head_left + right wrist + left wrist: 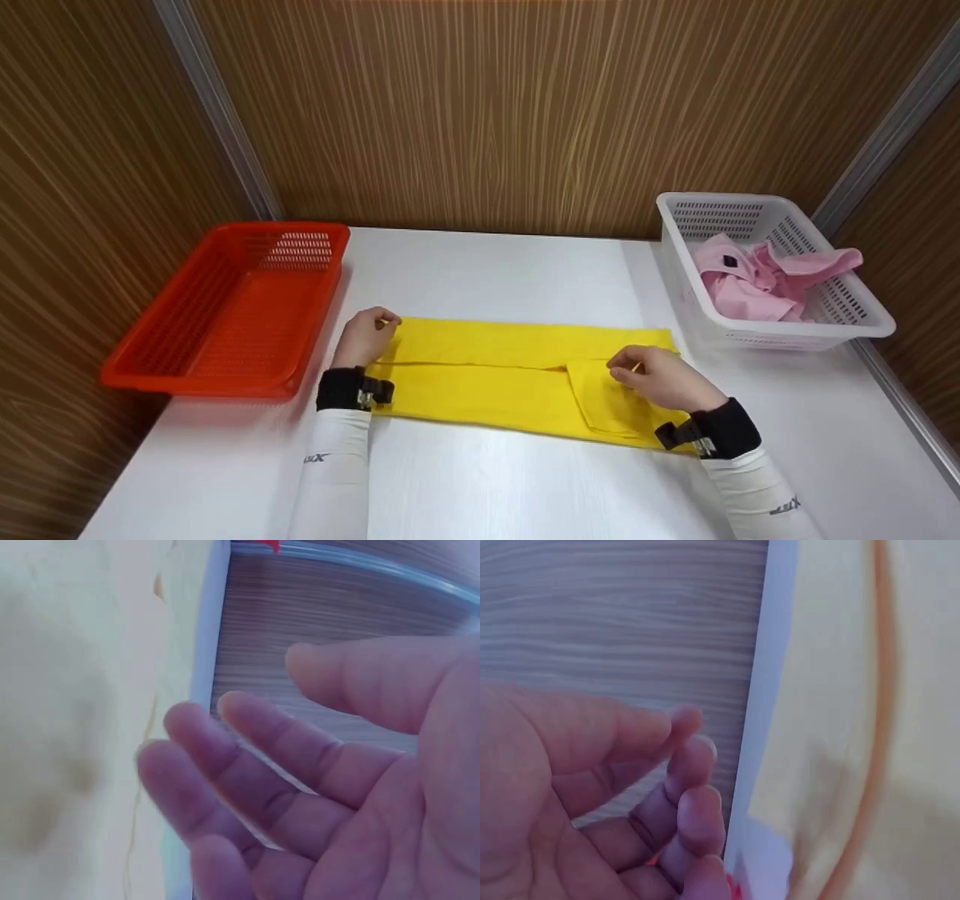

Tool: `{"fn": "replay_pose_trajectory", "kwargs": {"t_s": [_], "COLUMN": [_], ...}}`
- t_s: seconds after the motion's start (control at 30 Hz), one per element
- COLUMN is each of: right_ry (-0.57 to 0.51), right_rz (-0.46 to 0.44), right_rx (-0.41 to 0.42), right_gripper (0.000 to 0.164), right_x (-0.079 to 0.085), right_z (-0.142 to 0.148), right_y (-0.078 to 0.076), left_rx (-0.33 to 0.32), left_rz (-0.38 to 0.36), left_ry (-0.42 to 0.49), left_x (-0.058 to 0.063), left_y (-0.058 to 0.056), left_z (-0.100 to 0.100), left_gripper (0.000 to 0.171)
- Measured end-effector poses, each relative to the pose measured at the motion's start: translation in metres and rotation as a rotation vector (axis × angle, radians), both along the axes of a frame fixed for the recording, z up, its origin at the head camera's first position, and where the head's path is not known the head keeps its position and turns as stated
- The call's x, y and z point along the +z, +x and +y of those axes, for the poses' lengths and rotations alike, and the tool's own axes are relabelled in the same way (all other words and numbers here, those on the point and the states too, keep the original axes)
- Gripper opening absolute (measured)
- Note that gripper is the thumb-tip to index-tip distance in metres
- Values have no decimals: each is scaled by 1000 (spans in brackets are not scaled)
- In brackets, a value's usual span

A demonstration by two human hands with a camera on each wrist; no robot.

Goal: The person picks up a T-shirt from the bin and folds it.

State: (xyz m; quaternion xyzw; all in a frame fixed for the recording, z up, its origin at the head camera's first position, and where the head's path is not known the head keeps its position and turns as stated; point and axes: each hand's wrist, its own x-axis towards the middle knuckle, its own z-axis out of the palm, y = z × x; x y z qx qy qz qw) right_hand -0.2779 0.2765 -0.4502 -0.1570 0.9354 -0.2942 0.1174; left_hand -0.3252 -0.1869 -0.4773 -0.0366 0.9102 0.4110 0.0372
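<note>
A yellow cloth (480, 390) is laid out as a long folded strip on the white table. A seam or fold edge runs along its middle, and a squarish flap (611, 412) lies folded over at its right end. My left hand (367, 335) hovers at the cloth's far left corner; in the left wrist view its thumb and fingertips come close together with no cloth between them. Over the flap is my right hand (664, 375), its fingers loosely bent and spread from the thumb, holding nothing in the right wrist view.
On the left stands a red plastic basket (319, 330) with nothing in it. A white basket (810, 328) at the right holds crumpled pink cloth (750, 281), part of which hangs over the rim. Wood-grain panels (480, 112) enclose the table (480, 277) at back and sides.
</note>
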Motion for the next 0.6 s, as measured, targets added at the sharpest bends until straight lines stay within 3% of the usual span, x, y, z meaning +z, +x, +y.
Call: {"fn": "replay_pose_trajectory", "kwargs": {"t_s": [0.2, 0.43, 0.6], "right_ry": [107, 188, 275], "right_rz": [-7, 17, 143], "right_rx": [28, 26, 35], "right_gripper": [22, 26, 31], "right_x": [-5, -4, -10], "right_z": [-13, -23, -33], "right_y": [8, 15, 16], "left_rx": [-94, -54, -26], "left_rz": [-51, -52, -46], "left_ry": [-32, -24, -43], "left_x": [-17, -24, -23], "left_y": [-1, -3, -3], "left_z": [12, 14, 17], "left_gripper": [26, 25, 24]}}
